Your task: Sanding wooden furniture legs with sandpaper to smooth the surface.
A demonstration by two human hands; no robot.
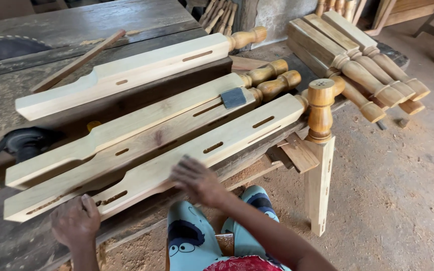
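Note:
Several long pale wooden bed posts with slots and turned ends lie side by side on a rough workbench (126, 20). My left hand (76, 221) presses on the near end of the closest post (197, 145), fingers curled on the wood. My right hand (197, 180) is blurred and rests flat on the same post near its middle; whether it holds something under the palm I cannot tell. A small grey sanding block (233, 98) sits on the second post (167, 108).
One varnished turned leg (320, 150) stands upright at the bench's right end. More turned legs (362, 60) are stacked at the back right. A saw blade (6, 47) is set in the bench at far left, a black power tool (26, 143) beside it. Sawdust covers the floor.

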